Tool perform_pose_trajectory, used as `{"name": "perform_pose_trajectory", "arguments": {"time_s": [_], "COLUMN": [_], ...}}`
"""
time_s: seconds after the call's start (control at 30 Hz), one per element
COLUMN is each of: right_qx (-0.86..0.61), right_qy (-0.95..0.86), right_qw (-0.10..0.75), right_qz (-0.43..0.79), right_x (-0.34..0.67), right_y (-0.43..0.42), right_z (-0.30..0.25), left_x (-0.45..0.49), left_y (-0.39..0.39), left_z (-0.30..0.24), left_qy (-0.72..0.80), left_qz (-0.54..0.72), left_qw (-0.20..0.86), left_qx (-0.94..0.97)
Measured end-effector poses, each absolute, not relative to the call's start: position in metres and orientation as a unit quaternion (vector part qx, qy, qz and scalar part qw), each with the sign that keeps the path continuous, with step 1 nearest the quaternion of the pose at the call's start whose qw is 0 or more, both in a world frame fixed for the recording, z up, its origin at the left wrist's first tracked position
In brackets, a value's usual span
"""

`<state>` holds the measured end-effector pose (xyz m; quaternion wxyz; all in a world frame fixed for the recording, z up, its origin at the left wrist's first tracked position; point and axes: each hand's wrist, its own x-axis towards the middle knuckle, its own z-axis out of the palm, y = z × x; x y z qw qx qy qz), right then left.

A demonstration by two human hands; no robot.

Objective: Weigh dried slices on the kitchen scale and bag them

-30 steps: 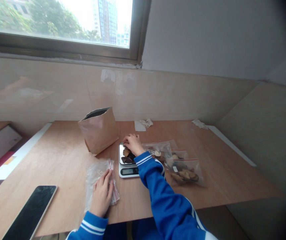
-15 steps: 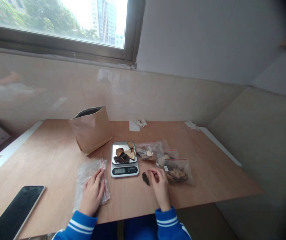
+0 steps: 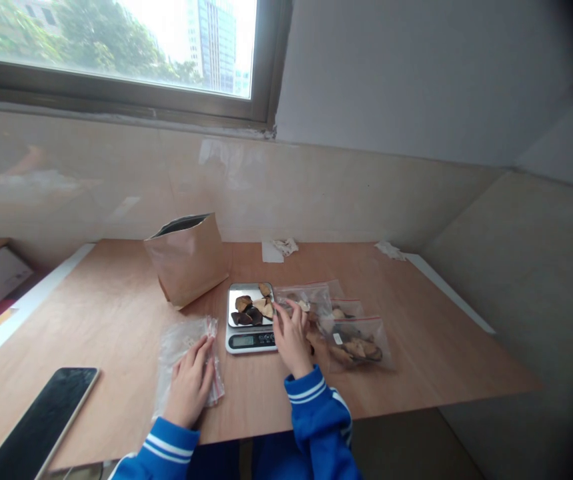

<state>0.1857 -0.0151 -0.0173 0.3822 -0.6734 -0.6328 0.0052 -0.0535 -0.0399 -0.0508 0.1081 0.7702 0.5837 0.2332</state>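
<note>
My left hand (image 3: 191,380) lies with its fingers stretched over a stack of clear zip bags (image 3: 171,360) with red seal lines. My right hand (image 3: 291,337) is at the right edge of a small digital scale (image 3: 233,333), fingers apart, their tips beside the pan. Several dried slices lie on the pan, among them a brown slice (image 3: 243,303), a pale slice (image 3: 265,307) and a dark slice (image 3: 253,315). Another dark piece (image 3: 311,348) shows partly behind my right hand on the table. The scale's display is too small to read.
Filled zip bags of dried slices (image 3: 361,347) lie right of the scale. A standing brown paper bag (image 3: 186,263) is behind it on the left. A phone (image 3: 41,420) rests at the front left. Crumpled paper (image 3: 286,247) lies near the wall, below a window (image 3: 116,47).
My right hand has moved left and forward from the dark piece on the table to the scale's edge, and its fingers have spread. My left hand stays on the zip bags.
</note>
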Motion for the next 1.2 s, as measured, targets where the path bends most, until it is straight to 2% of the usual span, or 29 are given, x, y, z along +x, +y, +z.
{"name": "perform_pose_trajectory", "arguments": {"time_s": [0.17,0.43,0.63,0.8,1.0,1.2], "right_qx": [-0.653,-0.628,-0.594,-0.614,-0.678,-0.641], "right_qy": [-0.665,-0.678,-0.681,-0.643,-0.630,-0.628], "right_qw": [0.362,0.375,0.418,0.452,0.377,0.422], "right_qz": [0.030,0.070,0.097,0.074,0.048,0.131], "right_x": [0.175,0.188,0.200,0.213,0.227,0.225], "right_y": [0.001,0.013,0.012,-0.015,-0.069,-0.083], "right_z": [-0.016,-0.017,-0.014,-0.018,-0.050,-0.059], "left_x": [-0.052,-0.053,-0.052,-0.052,-0.052,-0.052], "left_y": [-0.041,-0.041,-0.041,-0.041,-0.041,-0.040], "left_z": [-0.049,-0.050,-0.049,-0.047,-0.049,-0.048], "left_qy": [0.587,0.585,0.586,0.588,0.583,0.582], "left_qz": [0.237,0.241,0.242,0.238,0.237,0.240], "left_qw": [0.111,0.111,0.110,0.115,0.116,0.117], "left_qx": [0.766,0.766,0.765,0.765,0.768,0.768]}}
